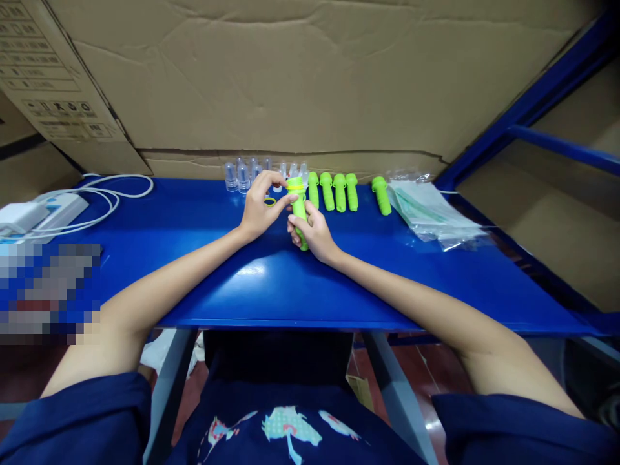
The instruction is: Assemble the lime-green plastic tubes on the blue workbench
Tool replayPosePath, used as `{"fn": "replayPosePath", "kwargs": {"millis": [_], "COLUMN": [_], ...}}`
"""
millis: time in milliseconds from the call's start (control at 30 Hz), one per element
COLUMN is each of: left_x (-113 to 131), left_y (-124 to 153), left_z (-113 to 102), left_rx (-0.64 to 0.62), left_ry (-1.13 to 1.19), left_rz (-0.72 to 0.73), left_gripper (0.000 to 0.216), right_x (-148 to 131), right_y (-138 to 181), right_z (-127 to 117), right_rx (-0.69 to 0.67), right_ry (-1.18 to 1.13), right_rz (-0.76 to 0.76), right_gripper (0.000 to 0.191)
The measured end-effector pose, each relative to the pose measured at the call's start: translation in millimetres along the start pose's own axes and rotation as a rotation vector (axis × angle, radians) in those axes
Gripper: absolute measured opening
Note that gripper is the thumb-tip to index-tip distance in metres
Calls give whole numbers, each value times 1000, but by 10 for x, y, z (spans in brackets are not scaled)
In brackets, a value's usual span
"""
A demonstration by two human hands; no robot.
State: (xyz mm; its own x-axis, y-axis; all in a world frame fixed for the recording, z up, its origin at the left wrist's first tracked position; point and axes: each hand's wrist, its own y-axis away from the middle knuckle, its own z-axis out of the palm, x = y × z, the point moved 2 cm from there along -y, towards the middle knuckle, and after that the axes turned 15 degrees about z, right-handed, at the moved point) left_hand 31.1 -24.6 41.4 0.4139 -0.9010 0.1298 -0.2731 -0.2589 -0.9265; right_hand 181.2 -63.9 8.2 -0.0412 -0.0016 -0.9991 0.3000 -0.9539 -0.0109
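Cardboard sheeting (314,84) backs a blue table (217,271), w/ a white power strip (65,210) + cables at far L. Green tube (299,210) is off the tabletop, held approx. mid-table, wide head up, slight tilt. R hand (314,232) has its fingers wrapped round the lower body, firm-looking grip. L hand (261,203) is at the head: thumb + index at its L edge, next to a yellow ring (296,188) that sits around the head; can't tell if they pinch the ring tight or just touch it.

Step in hand, prob.: working the ring at the head, R steadying, L doing the fine bit. Next move calls for, IMO, a steady R grip + even L finger pressure round the rim so the ring sits level.

Loose yellow ring (270,202) lies near L hand. Clear vials (231,177) stand behind, partly hidden. Four green tubes (340,197) are lined up to R, plus a lone green tube (382,196) next to a clear plastic pkg (431,206).
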Motion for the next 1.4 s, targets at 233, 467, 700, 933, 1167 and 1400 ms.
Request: {"fn": "replayPosePath", "kwargs": {"millis": [233, 467, 700, 933, 1167, 1400], "left_x": [-32, 37, 22, -14, -37, -52], "left_y": [34, 61, 7, 17, 18, 64], "left_z": [34, 66, 47, 46, 64, 87], "left_rx": [57, 18, 10, -29, -51, -11], "left_ry": [56, 127, 154, 169, 168, 148], "left_rz": [15, -89, -59, -55, -101, -119], "left_gripper": [42, 40, 37, 31, 40, 51], "right_x": [59, 32, 31, 38, 11, -7], "right_y": [-28, -18, -26, -21, -15, 0], "right_z": [8, 25, 1, -24, -13, 2], "right_rx": [19, 31, 32, 55, 58, -30], "right_ry": [-40, -33, -22, -8, -26, -68], "right_rz": [16, -9, 0, 27, 39, 25], "right_gripper": [40, 42, 40, 40, 37, 43]}}
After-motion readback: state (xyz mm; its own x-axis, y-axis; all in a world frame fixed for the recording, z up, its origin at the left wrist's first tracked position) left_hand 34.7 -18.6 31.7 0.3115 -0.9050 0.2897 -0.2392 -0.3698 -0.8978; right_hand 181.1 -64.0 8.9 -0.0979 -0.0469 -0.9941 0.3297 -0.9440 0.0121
